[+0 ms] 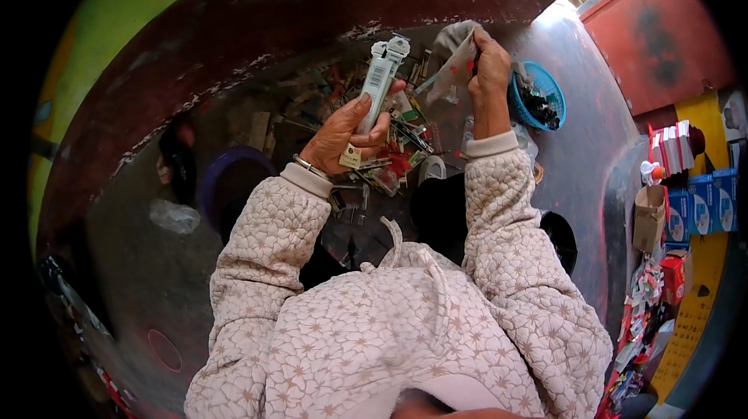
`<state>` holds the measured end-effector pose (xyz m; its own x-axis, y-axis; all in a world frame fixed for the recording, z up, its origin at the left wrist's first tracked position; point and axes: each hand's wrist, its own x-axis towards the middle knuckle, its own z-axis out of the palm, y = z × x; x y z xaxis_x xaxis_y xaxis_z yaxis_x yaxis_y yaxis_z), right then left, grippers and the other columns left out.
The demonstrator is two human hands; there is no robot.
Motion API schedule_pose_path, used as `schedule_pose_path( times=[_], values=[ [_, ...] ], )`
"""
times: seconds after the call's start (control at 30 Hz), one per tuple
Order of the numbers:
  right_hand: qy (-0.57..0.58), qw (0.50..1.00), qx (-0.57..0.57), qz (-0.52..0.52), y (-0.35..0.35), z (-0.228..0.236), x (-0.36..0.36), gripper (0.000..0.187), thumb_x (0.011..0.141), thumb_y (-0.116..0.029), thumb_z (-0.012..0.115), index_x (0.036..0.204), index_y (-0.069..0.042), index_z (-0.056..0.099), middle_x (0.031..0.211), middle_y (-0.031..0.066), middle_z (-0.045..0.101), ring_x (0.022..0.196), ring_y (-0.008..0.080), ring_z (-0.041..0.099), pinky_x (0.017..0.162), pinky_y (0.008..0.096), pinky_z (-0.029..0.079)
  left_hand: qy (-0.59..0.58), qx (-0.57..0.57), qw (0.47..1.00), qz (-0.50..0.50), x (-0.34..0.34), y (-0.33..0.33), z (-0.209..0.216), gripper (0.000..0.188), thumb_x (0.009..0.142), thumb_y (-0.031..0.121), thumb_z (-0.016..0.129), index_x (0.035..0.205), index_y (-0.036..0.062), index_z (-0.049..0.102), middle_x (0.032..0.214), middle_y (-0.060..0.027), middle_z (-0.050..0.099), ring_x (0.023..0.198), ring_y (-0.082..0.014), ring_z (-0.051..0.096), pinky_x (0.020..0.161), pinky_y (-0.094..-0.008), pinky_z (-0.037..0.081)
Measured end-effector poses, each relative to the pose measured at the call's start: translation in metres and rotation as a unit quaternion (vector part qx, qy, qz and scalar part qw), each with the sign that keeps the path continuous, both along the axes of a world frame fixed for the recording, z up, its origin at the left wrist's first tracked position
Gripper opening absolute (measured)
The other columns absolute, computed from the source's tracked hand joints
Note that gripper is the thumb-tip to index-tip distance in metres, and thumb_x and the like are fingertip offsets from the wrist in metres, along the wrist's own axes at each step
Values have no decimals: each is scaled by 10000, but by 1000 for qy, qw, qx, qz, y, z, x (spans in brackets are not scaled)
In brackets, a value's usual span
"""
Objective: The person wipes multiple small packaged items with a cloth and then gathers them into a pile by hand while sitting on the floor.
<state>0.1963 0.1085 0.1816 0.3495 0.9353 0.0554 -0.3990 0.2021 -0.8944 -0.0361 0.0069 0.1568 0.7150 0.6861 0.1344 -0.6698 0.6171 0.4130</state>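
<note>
My left hand point(351, 129) is closed around a couple of long, narrow pale packages point(379, 80), held upright and stacked together. Each has a hang-hole tab on top, and a barcode shows on the front one. A small cream tag point(351, 156) shows just below the fingers of that hand. Off to the right, my raised right hand point(492, 64) pinches the upper edge of a limp greyish cloth or bag point(454, 53) that hangs down to the left. Its exact kind is unclear. Beneath both hands, a loose heap of small packaged items point(401, 138) covers the floor.
A blue plastic basket point(555, 76) with dark contents stands right of my right hand. To the left are a dark purple basin point(214, 177) and a clear crumpled plastic bag point(174, 217). Blue boxes point(701, 205) and a brown carton point(648, 218) line the right side.
</note>
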Motion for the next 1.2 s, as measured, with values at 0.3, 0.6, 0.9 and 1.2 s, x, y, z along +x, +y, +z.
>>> schedule_pose_path(
  times=[0.3, 0.6, 0.9, 1.2],
  values=[
    [184, 942, 14, 281, -23, 4, -40, 215, 843, -156, 558, 1028, -46, 546, 968, 81, 609, 900, 203, 582, 787, 340, 483, 93, 15, 994, 57, -2, 1, 3, 349, 954, 253, 356, 1190, -3, 377, 724, -39, 485, 452, -14, 351, 396, -160, 332],
    [-53, 978, -32, 199, -42, 2, -91, 251, 709, -1, 690, 851, -36, 487, 735, 57, 573, 658, 107, 566, 587, 239, 484, 235, 60, 968, 70, 7, -8, 0, 169, 946, 203, 384, 1018, 57, 432, 608, -6, 464, 416, -34, 349, 392, -164, 330],
    [128, 989, -74, 8, 11, -17, -21, 181, 782, -161, 622, 898, -27, 583, 758, 67, 591, 617, 165, 568, 568, 264, 482, 231, 26, 964, 128, 3, -9, 0, 169, 941, 209, 406, 995, 56, 455, 595, 7, 467, 415, -20, 352, 383, -171, 318],
    [-290, 947, -30, 133, -37, -2, -80, 345, 730, -345, 651, 809, -12, 608, 717, 84, 623, 557, 123, 574, 517, 260, 450, 268, 17, 950, 162, 2, 4, -4, 154, 884, 201, 536, 923, 58, 493, 676, -25, 577, 452, -20, 454, 393, -143, 371]
  ],
)
